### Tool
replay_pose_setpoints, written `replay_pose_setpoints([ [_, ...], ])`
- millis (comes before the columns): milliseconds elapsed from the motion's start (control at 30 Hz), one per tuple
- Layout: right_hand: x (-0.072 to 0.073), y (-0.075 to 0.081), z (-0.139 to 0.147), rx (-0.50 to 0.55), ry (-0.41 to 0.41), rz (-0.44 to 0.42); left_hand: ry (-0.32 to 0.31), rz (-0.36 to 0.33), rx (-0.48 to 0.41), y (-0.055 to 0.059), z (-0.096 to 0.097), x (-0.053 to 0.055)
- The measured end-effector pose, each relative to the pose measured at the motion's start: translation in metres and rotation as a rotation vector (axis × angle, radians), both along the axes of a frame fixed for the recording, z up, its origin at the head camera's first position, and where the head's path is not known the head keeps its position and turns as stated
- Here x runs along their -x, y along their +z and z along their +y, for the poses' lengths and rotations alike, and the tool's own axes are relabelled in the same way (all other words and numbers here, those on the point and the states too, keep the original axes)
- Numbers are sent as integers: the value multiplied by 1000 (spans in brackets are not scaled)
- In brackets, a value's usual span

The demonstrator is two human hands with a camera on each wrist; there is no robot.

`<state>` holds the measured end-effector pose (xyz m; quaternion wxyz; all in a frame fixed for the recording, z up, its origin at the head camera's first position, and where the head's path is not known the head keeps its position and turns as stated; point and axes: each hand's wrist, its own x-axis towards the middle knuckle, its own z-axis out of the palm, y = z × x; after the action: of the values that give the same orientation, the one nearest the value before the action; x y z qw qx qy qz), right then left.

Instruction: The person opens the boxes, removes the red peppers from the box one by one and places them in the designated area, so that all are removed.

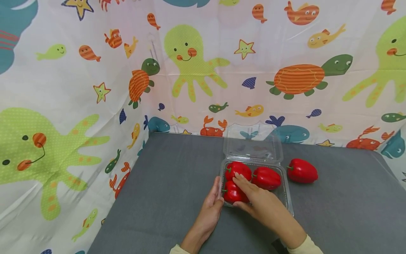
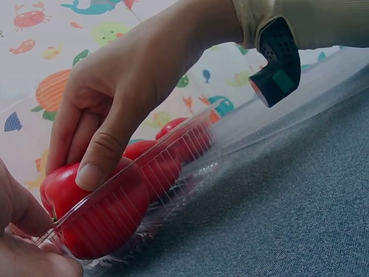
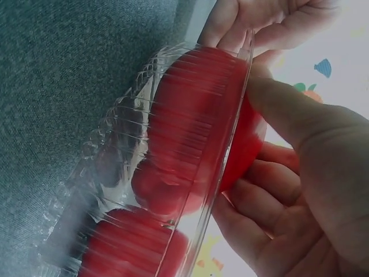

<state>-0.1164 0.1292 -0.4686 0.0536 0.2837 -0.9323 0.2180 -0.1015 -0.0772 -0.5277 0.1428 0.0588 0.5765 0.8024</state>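
Observation:
A clear plastic clamshell container (image 1: 288, 192) sits on the grey cloth with three red bell peppers in it. My left hand (image 1: 207, 211) grips its left rim, thumb on the near side. The front-left bell pepper (image 1: 231, 192) is under my right hand (image 1: 264, 204), which holds it with thumb and fingers around its top, as the left wrist view shows. Behind it lies another bell pepper (image 1: 236, 169), and a third pepper (image 1: 267, 178) is to the right. Through the ribbed wall the held pepper (image 3: 190, 115) shows low in the container.
The container's hinged lid (image 1: 253, 150) stands open at the back, leaning toward the patterned curtain (image 1: 196, 113). One more bell pepper (image 1: 302, 171) lies on the grey cloth (image 1: 171, 176) just right of the container. A dark wrist device (image 2: 279, 69) is on my right sleeve.

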Motion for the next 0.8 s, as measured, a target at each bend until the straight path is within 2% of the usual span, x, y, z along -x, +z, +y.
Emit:
replay_pose_setpoints([
  [800, 8, 2, 5, -28, 45, 35, -7, -11, 3, 2, -1, 1],
])
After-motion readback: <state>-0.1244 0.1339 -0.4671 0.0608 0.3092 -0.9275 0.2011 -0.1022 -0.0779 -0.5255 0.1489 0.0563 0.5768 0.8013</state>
